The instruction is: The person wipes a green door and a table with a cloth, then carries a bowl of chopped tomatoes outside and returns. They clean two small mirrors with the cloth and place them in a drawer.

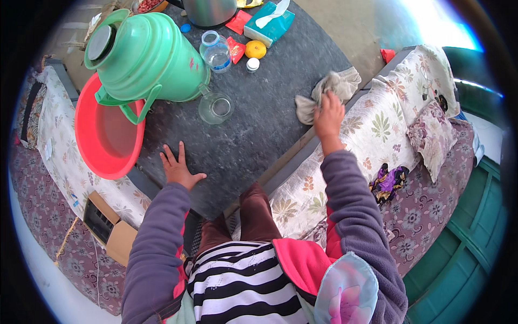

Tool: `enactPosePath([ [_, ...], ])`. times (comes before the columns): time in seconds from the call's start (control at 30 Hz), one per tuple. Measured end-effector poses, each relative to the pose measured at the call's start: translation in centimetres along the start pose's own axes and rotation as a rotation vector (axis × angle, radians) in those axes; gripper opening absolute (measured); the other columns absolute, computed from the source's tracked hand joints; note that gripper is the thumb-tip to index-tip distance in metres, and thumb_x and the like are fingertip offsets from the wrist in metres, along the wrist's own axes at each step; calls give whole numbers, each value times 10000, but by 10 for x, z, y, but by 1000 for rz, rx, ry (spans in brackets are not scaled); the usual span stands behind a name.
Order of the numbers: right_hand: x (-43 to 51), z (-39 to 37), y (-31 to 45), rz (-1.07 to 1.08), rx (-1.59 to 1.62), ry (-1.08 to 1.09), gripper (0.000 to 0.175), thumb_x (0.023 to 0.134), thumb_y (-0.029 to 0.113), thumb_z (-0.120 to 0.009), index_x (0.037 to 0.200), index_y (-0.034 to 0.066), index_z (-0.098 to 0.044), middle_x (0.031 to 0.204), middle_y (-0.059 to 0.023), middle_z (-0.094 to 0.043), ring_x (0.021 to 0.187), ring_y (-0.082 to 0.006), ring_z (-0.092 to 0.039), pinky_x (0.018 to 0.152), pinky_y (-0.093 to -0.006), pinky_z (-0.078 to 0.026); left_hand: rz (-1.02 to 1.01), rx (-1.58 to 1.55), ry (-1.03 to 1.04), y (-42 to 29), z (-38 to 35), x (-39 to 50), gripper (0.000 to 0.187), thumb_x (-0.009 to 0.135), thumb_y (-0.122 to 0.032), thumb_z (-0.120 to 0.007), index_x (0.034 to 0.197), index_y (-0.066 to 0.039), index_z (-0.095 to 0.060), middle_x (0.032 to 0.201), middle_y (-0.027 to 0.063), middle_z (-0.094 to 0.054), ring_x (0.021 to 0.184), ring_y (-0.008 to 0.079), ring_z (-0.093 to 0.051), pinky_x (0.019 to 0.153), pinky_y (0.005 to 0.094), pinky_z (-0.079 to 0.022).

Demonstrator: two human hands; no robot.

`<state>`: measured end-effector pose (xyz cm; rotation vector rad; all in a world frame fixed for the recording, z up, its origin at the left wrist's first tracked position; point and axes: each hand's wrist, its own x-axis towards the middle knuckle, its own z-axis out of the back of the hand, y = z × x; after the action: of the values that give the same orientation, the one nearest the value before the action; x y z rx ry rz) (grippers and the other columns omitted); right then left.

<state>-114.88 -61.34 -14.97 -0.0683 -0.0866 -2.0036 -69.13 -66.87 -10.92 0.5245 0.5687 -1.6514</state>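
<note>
My right hand (pixel 331 115) presses on a crumpled beige cloth (pixel 338 87) at the right edge of the dark table (pixel 259 133). The palm side and the grip of the fingers on the cloth are partly hidden. Spread fingers show on my left hand (pixel 178 167), which rests on the near left part of the tabletop and holds nothing. Beyond it lies a clear glass cup (pixel 216 107), close to a big green plastic thermos flask (pixel 149 56). A red basin (pixel 109 133) of murky water stands at the table's left edge, partly behind the flask's handle.
Toward the far side are a plastic bottle (pixel 216 52), a white-capped small container (pixel 253 65), a yellow fruit (pixel 255 50), red packets (pixel 236 49), a tissue pack (pixel 269 24) and a metal kettle (pixel 208 12). Cloth-covered seats (pixel 372 117) flank the table. An opened cardboard box (pixel 117 239) sits left.
</note>
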Motion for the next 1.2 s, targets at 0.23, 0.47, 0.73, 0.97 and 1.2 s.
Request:
enactPosePath([
  [0.23,115,-10,-52,-260,-132,-29,684,767,418,-716,1396,350,-456,1488,-121,-398,1369,-343,-375,1077,-503,-341,-39,-10,-36,6,0,2,1364,516,-542,-887,1567,-205,-84,1558,339,21,1440,522,-24,1190,497,-138],
  [0.47,144,-34,-112,-256,-11,32,431,743,316,-667,1168,249,-642,1132,-168,-627,1126,-366,-562,955,-444,-465,5,-18,-77,7,-4,1,1324,509,-491,-906,1561,-260,-135,1584,278,9,1445,503,-68,1176,494,-193],
  [0.73,72,33,-108,-339,782,-58,390,799,173,-728,1154,47,-629,1071,-137,-668,961,-282,-637,869,-400,-485,-444,-11,64,-85,-28,-35,973,688,-466,-817,1504,-359,-297,1610,146,-96,1437,497,-112,1128,621,-202],
  [0.97,-24,-1,126,246,409,-10,343,694,89,-722,1033,103,-668,1329,-145,-535,1278,-402,-451,1022,-461,-387,-380,64,79,-124,-25,-25,954,698,-497,-800,1503,-390,-299,1625,127,-2,1447,502,-28,1115,679,-152],
  [1.2,-122,11,140,561,463,227,460,686,110,-668,1130,224,-626,1409,-27,-500,1357,-250,-411,1032,-535,-307,-473,140,84,-99,-45,-22,859,721,-523,-768,1470,-433,-356,1636,49,-3,1476,430,7,1135,664,-116],
])
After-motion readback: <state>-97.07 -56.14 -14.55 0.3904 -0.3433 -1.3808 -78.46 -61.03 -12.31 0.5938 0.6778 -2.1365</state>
